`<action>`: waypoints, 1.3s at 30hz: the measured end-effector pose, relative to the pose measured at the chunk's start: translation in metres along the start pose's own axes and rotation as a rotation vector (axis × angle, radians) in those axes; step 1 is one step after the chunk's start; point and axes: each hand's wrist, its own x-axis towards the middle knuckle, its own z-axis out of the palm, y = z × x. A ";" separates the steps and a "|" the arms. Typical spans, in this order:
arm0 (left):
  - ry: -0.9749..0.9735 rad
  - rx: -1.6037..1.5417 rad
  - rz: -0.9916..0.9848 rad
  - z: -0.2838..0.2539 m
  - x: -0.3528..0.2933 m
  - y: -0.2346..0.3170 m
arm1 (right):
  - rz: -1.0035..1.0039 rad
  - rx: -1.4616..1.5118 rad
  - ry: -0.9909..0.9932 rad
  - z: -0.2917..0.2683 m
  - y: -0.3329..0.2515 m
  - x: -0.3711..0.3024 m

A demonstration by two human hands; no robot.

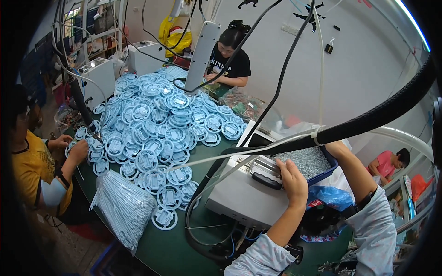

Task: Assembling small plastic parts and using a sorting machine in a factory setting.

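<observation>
Green table (pixel 175 244): we see a large pile (pixel 156 115) of pale blue round pieces across its far and left parts, heaped several deep. Black hose (pixel 377 112) arches in from the upper right and, in our view, passes in front of the tray's far side. Grey machine (pixel 244 198) stands to the right of the pile, directly ahead of our left forearm. Bundle (pixel 122 207) of thin pale rods lies at the near left, its top end close to the pile.

Deep-blue tray (pixel 324 175) sits at the machine's right side, filled with small shiny metal bits. We place it between our two hands: left hand (pixel 293 181) at its left end, where tray and machine come together; right hand (pixel 338 149) at its far right corner.

Grip, left: fingers extended and slightly bent, palm turned toward the tray; we cannot tell whether they press on the tray or merely lie over its end. Grip, right: wrist bent around the corner, fingertips hidden; we cannot tell how firmly, if at all, they close on the rim.

Black handle (pixel 267 181) on the machine's top lies just left of the left hand, apart from the fingers. Smallest, the bits (pixel 306 163), silvery, too fine for us to separate singly.
</observation>
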 end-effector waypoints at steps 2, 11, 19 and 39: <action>0.002 0.031 0.004 -0.008 0.005 -0.003 | 0.033 0.013 -0.052 0.008 0.001 0.005; -0.135 -0.113 -0.044 -0.011 0.029 0.005 | 0.146 0.197 -0.096 0.004 0.027 0.015; -0.285 -0.594 -0.388 -0.018 0.051 0.026 | 0.146 0.488 -0.068 0.009 0.080 0.051; -0.251 -0.668 -0.376 -0.012 0.074 0.009 | 0.304 0.293 -0.195 -0.012 0.040 0.004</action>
